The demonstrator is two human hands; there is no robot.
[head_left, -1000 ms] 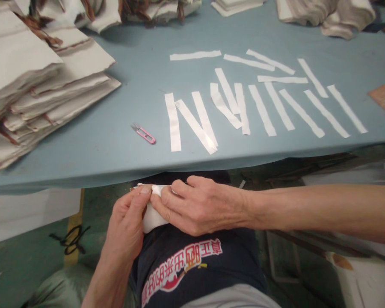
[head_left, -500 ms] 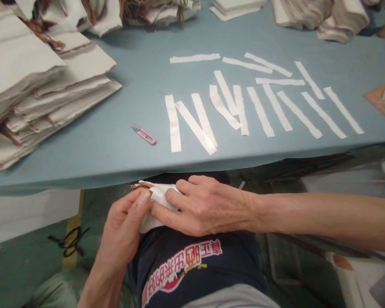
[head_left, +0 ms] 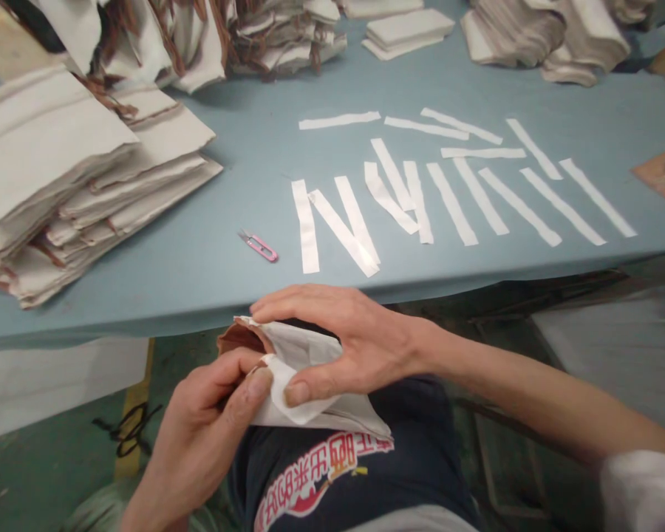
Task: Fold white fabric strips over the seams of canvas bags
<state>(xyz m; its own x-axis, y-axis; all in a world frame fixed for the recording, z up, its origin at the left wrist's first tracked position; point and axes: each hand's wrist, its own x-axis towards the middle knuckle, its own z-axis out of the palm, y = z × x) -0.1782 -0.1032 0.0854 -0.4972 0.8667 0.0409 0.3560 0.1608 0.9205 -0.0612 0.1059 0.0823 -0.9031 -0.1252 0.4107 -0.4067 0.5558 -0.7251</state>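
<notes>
Below the table's front edge, over my lap, both hands hold a white fabric piece [head_left: 310, 353] with a brown inner side showing at its left end. My left hand [head_left: 210, 428] pinches its left edge between thumb and fingers. My right hand [head_left: 343, 341] grips it from the right, thumb underneath and fingers spread over the top. On the blue table [head_left: 199, 251] lie several white strips [head_left: 454, 196] in a loose row. A small pink thread snip [head_left: 260, 247] rests left of the strips.
Tall stacks of white and brown fabric pieces [head_left: 72, 177] fill the table's left side. More piles [head_left: 543, 29] sit along the far edge, and a folded white stack [head_left: 407, 31] lies at the back centre. A brown piece [head_left: 662, 174] is at the right edge.
The fabric piece has been opened out and lifted closer to the table edge. My right hand's fingers now spread over its top, and the brown inner side shows.
</notes>
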